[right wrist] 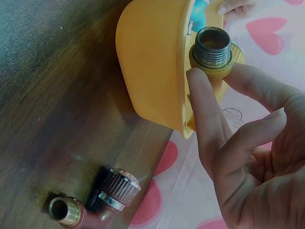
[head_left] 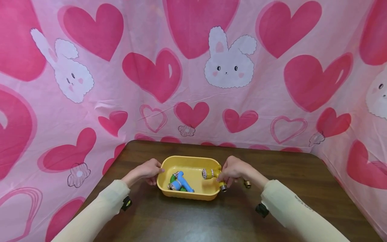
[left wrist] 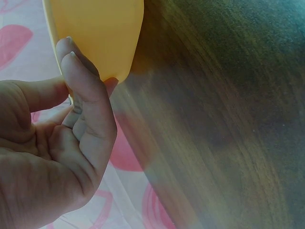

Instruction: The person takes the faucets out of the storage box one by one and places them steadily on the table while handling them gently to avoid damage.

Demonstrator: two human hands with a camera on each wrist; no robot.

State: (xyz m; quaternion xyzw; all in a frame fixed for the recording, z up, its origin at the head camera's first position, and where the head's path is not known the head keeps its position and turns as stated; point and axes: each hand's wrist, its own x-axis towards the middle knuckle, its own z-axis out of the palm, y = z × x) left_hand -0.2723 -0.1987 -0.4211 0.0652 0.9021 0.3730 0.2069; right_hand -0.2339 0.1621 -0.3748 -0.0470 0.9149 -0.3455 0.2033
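My left hand grips the left end of a yellow plastic basin, thumb on one side of the rim and fingers on the other. At the basin's right end, my right hand pinches a yellow angle valve between thumb and fingers. Its ribbed knob points inward over the basin, and its threaded metal outlet faces the right wrist camera. Inside the basin a blue valve lies on top of a green valve, which is partly hidden.
A reddish-brown valve with a ribbed knob lies on the dark wooden table; in the head view my right wrist hides most of it. Pink cloth with hearts and rabbits hangs behind the table and at both sides.
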